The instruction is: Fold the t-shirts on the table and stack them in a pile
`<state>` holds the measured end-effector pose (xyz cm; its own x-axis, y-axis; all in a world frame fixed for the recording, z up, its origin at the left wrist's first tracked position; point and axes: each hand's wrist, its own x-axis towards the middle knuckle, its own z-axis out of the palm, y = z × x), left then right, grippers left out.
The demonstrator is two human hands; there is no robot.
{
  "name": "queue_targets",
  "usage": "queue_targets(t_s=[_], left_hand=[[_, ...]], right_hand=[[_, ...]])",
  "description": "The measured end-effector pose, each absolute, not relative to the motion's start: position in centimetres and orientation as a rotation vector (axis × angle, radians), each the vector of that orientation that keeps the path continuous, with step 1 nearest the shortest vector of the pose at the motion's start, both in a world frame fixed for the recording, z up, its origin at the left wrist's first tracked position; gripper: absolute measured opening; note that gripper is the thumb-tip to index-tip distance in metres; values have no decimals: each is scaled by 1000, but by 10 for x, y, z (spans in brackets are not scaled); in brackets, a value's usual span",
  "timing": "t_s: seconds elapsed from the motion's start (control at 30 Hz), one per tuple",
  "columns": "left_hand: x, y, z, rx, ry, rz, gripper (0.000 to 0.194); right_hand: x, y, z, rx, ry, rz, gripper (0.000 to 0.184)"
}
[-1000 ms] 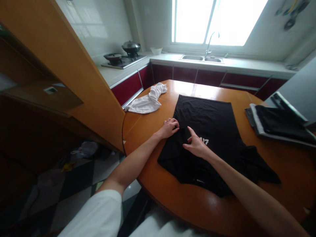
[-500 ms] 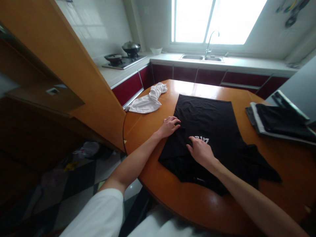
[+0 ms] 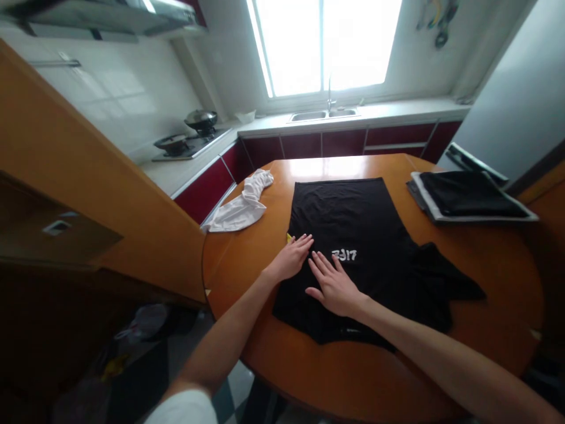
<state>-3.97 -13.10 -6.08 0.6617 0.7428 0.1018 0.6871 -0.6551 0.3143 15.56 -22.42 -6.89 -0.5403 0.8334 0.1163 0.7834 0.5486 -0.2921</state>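
A black T-shirt (image 3: pixel 344 212) with white lettering lies spread on the wooden table (image 3: pixel 247 265). Its left side is folded in, while a sleeve sticks out on the right. At the shirt's left edge rests my left hand (image 3: pixel 291 258), its fingers stretched flat on the cloth. A small yellow bit (image 3: pixel 289 238) shows just beyond that hand. My right hand (image 3: pixel 335 288) lies flat on the shirt beside the lettering, palm down with fingers spread. Neither hand grips the cloth.
A crumpled white garment (image 3: pixel 242 206) lies at the table's left. Folded dark and white clothes (image 3: pixel 472 197) are stacked at the right. Behind stand a counter with a sink (image 3: pixel 324 115) and a stove with pans (image 3: pixel 200 121). A wooden partition (image 3: pixel 110 176) borders the left.
The view has turned right and tilted. My right hand has flattened onto the shirt and moved closer to my left hand. My left fingers, curled before, are now stretched out.
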Motion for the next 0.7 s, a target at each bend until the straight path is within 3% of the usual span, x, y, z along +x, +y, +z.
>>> queue_targets(t_s=[0.3, 0.47, 0.7], left_hand=[[-40, -126, -58, 2648, 1395, 352, 54], [-46, -120, -65, 2586, 1488, 203, 62], [-52, -110, -63, 2474, 1606, 332, 61]], right_hand=[[155, -224, -72, -1336, -2507, 301, 80], [155, -223, -72, -1329, -2514, 299, 79], [155, -223, -72, -1339, -2522, 302, 79]])
